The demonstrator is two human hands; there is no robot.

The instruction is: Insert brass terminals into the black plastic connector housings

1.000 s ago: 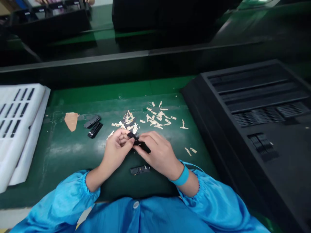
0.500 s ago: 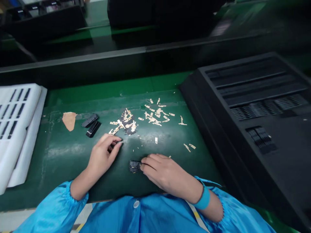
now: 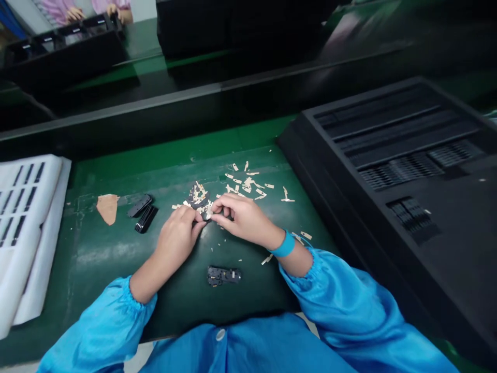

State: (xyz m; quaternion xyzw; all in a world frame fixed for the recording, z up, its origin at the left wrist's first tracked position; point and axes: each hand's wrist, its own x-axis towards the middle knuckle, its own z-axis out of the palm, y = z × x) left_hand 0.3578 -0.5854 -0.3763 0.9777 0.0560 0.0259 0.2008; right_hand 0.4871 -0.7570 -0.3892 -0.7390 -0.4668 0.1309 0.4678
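My left hand and my right hand meet fingertip to fingertip at the near edge of a pile of small dark and cream strips. Both hands are closed in a pinch. A small pale piece shows at the right fingertips; whatever the left fingers hold is too small to name. Closer to my body, a black part with small gold contacts lies flat on the green table, touched by neither hand. Beyond my right hand spread loose cream strips.
On the left stand stacked white foam trays with dark slots. A tan scrap and several black casings lie beside the pile. A big black tray fills the right. Another person's hands show at top left.
My right hand has left the black part and moved up and left to the pile. The left hand has shifted right to meet it. The white label-like piece on the table is no longer seen there.
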